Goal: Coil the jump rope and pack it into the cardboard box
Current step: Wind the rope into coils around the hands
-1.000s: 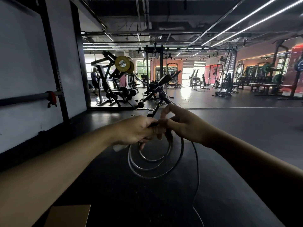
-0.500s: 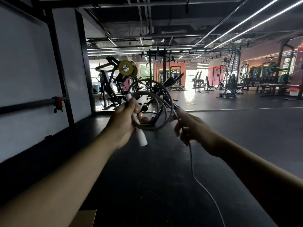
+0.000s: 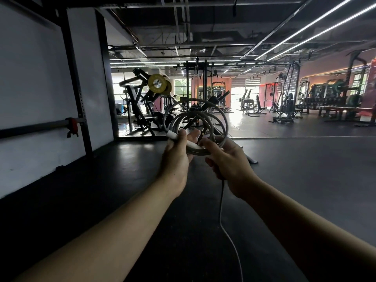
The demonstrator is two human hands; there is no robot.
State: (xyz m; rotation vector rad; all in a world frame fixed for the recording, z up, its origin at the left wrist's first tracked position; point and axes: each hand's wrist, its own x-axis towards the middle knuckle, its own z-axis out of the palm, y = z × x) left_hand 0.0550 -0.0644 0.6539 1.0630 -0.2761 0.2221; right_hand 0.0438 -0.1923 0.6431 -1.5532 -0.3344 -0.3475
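Dark rubber gym floor [image 3: 305,180] behind, grey jump rope [image 3: 195,117] stands coiled at chest height; left hand [image 3: 176,157] clamps its white handle [image 3: 183,140], right hand [image 3: 230,165] pinches the trailing tail. Coiling continues; another loop seems next.

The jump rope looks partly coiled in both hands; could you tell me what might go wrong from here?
1. The loops of the jump rope stand up loosely above the left hand, held only at the bottom beside the white handle; they may spring open.
2. A loose tail hangs below the right hand and runs out of view, so it could snag or be stepped on.
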